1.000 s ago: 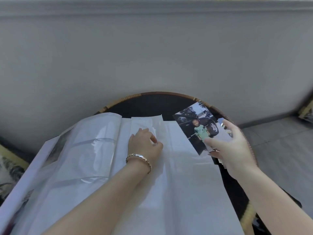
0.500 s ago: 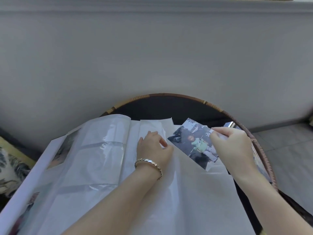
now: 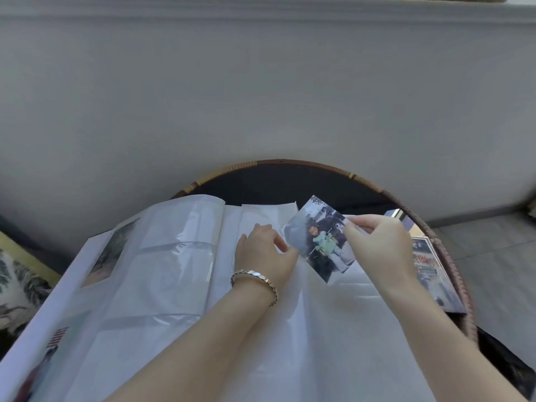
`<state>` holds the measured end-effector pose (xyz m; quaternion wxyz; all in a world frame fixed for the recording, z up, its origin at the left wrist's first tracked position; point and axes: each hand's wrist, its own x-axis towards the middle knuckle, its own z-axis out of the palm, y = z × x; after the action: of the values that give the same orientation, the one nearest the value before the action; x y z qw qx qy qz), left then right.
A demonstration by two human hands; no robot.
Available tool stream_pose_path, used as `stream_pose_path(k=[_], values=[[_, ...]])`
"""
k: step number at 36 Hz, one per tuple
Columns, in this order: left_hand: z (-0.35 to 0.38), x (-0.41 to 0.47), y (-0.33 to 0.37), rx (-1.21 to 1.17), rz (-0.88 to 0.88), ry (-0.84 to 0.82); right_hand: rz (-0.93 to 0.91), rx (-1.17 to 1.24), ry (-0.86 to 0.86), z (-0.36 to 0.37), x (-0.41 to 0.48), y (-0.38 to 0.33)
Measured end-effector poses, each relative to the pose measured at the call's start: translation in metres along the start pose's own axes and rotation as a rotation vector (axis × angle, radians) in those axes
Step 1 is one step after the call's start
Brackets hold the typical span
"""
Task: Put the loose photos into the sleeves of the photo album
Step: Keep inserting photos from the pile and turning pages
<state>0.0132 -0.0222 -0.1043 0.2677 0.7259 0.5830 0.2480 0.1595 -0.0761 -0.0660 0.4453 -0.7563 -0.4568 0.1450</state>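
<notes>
An open photo album [image 3: 162,285] with clear plastic sleeves lies across a round dark table. My right hand [image 3: 377,250] pinches a loose photo [image 3: 319,242] by its right edge and holds it tilted over the top of the right page. The photo's left corner sits at a sleeve by my left hand [image 3: 264,253]. That hand rests on the right page near the spine, fingers curled, thumb and fingers at the sleeve film. More loose photos [image 3: 429,268] lie on the table right of the album, partly hidden by my right arm.
The round table has a woven wicker rim [image 3: 452,268] and stands against a grey wall [image 3: 261,97]. A patterned cushion [image 3: 17,288] is at the left edge. Tiled floor [image 3: 499,265] shows at the right. Photos sit in sleeves on the album's left page.
My right hand has brought the photo left and down from beside the album to the sleeve at my left hand. My left hand stays on the right page.
</notes>
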Motion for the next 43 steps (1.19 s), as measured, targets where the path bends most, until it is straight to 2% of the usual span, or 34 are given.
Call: stream_pose_path(k=[8,12,19,25,30,32,37,41,43], values=[[0.0,0.0,0.001,0.008,-0.006,0.011,0.215,0.286,-0.004,0.02,0.013,0.008],[-0.001,-0.001,0.002,-0.015,0.016,-0.005,0.246,0.366,0.103,0.026,0.006,0.009],[0.001,-0.003,0.002,-0.119,0.02,0.048,0.165,0.365,0.129,0.043,-0.005,0.007],[-0.003,-0.004,0.005,-0.105,0.017,0.037,-0.013,0.22,0.172,0.045,-0.001,0.009],[-0.003,-0.005,0.007,-0.112,0.013,0.048,-0.082,0.219,0.176,0.05,-0.004,0.005],[-0.002,-0.005,0.007,-0.113,0.024,0.065,-0.032,0.275,0.146,0.053,-0.007,0.002],[-0.002,-0.004,0.004,-0.124,0.063,0.113,0.101,0.404,-0.084,0.058,-0.015,0.002],[0.0,-0.003,0.004,-0.086,0.094,0.123,0.226,0.354,-0.18,0.046,-0.005,0.008],[0.0,-0.002,0.006,-0.029,0.052,0.089,0.266,0.343,-0.236,0.039,0.0,0.012]])
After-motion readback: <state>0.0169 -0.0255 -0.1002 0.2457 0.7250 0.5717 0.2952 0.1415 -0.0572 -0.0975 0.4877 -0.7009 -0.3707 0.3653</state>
